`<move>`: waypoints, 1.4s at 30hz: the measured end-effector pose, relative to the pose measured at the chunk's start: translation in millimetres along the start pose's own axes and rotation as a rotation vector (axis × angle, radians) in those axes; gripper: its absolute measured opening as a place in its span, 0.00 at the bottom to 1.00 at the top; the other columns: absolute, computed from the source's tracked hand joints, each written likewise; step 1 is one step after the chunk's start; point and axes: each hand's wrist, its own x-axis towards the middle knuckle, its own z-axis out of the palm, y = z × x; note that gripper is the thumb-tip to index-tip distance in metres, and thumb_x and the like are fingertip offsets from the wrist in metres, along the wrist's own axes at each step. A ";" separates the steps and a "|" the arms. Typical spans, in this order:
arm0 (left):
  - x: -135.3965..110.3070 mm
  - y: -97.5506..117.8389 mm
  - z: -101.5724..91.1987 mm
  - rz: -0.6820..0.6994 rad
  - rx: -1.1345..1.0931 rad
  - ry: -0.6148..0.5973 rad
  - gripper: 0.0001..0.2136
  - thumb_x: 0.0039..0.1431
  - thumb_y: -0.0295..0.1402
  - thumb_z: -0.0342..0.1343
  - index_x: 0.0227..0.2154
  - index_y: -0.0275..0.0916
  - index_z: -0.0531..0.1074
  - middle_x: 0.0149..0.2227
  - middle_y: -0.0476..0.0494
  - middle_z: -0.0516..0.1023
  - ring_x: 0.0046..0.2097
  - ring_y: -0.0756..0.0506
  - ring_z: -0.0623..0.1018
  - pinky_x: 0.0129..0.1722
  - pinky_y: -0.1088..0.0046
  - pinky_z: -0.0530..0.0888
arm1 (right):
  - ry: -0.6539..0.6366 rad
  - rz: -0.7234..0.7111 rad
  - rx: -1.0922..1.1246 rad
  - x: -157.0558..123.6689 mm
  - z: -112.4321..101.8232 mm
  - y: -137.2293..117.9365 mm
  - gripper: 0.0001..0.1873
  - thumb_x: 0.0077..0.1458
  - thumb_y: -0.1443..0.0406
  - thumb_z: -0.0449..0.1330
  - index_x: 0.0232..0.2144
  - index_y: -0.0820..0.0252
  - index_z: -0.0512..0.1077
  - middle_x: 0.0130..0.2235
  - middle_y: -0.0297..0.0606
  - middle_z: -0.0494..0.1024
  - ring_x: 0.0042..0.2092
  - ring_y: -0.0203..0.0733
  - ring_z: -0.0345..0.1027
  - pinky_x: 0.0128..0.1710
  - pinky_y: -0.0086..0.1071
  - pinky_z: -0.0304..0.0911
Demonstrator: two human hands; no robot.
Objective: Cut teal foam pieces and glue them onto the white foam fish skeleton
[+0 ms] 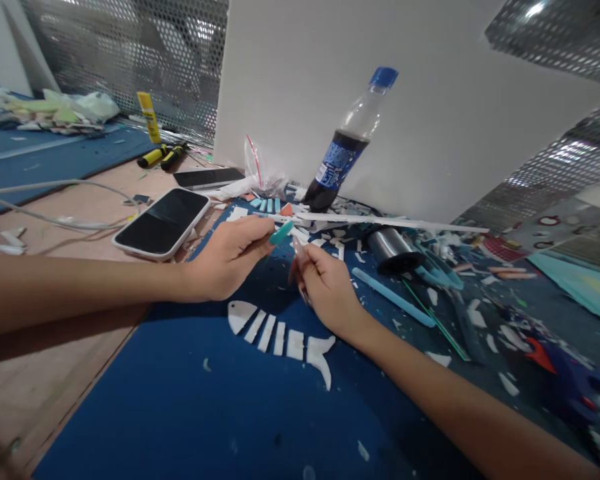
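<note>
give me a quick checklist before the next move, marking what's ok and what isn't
1. Teal piece held: ok, pinched in the left hand.
2. Right hand grip: cannot tell; its fingers are curled, but what they may hold is unclear.
3. White fish pieces in order: ok, six in a row from head to tail on the blue mat.
4. Pieces joined to each other: cannot tell; gaps show, and any link is too small to make out.
5. Bottle closed: ok, its blue cap is on.
6. Mat free of scraps: not ok, white scraps lie scattered on it.
</note>
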 end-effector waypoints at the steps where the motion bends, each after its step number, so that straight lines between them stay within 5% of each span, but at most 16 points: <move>1: -0.5 -0.3 -0.3 0.011 0.038 0.012 0.13 0.58 0.28 0.46 0.19 0.39 0.52 0.20 0.53 0.56 0.25 0.52 0.58 0.27 0.75 0.57 | -0.007 -0.007 -0.012 0.0 0.2 0.3 0.20 0.62 0.59 0.45 0.20 0.59 0.60 0.13 0.27 0.61 0.15 0.29 0.57 0.20 0.26 0.54; 11: 2.3 2.0 0.9 0.069 0.091 -0.041 0.13 0.60 0.31 0.42 0.19 0.39 0.52 0.21 0.52 0.57 0.25 0.51 0.58 0.27 0.74 0.56 | -0.108 -0.110 0.095 -4.1 -4.8 -2.9 0.18 0.61 0.53 0.43 0.31 0.60 0.63 0.18 0.28 0.64 0.18 0.30 0.57 0.19 0.26 0.53; 18: 4.9 0.1 1.9 -0.007 0.070 -0.134 0.13 0.62 0.33 0.40 0.21 0.39 0.57 0.21 0.52 0.59 0.24 0.52 0.61 0.26 0.74 0.58 | -0.021 -0.127 0.143 -5.4 -2.8 -1.0 0.18 0.61 0.59 0.47 0.22 0.58 0.60 0.14 0.25 0.60 0.15 0.27 0.55 0.19 0.25 0.54; 23: 12.6 -13.7 -8.0 0.088 0.493 0.021 0.07 0.60 0.30 0.41 0.29 0.37 0.62 0.29 0.44 0.67 0.33 0.46 0.66 0.35 0.69 0.62 | 0.226 -0.075 0.268 -2.3 -2.1 3.2 0.16 0.61 0.58 0.48 0.24 0.58 0.63 0.17 0.27 0.64 0.17 0.29 0.60 0.18 0.25 0.59; 29: 16.6 -26.8 -11.3 0.138 0.913 -0.290 0.10 0.57 0.32 0.44 0.23 0.37 0.66 0.22 0.42 0.67 0.28 0.45 0.64 0.34 0.66 0.60 | 0.202 -0.133 0.237 -2.2 -2.6 0.4 0.14 0.61 0.62 0.49 0.25 0.59 0.65 0.21 0.30 0.68 0.22 0.29 0.65 0.24 0.26 0.64; 38: 17.1 -36.3 -9.4 0.151 0.600 -0.372 0.06 0.50 0.29 0.50 0.21 0.37 0.66 0.21 0.44 0.66 0.28 0.46 0.63 0.30 0.69 0.56 | 0.262 -0.085 0.288 -0.5 -1.7 2.5 0.15 0.60 0.61 0.50 0.23 0.59 0.66 0.19 0.30 0.67 0.20 0.29 0.63 0.22 0.25 0.63; 42: 19.4 -27.2 -12.5 0.152 0.751 -0.303 0.08 0.55 0.29 0.46 0.23 0.36 0.65 0.21 0.44 0.65 0.30 0.45 0.65 0.30 0.69 0.59 | 0.256 -0.078 0.283 -1.3 -2.2 2.6 0.15 0.60 0.61 0.50 0.24 0.59 0.66 0.18 0.29 0.67 0.20 0.30 0.63 0.21 0.26 0.63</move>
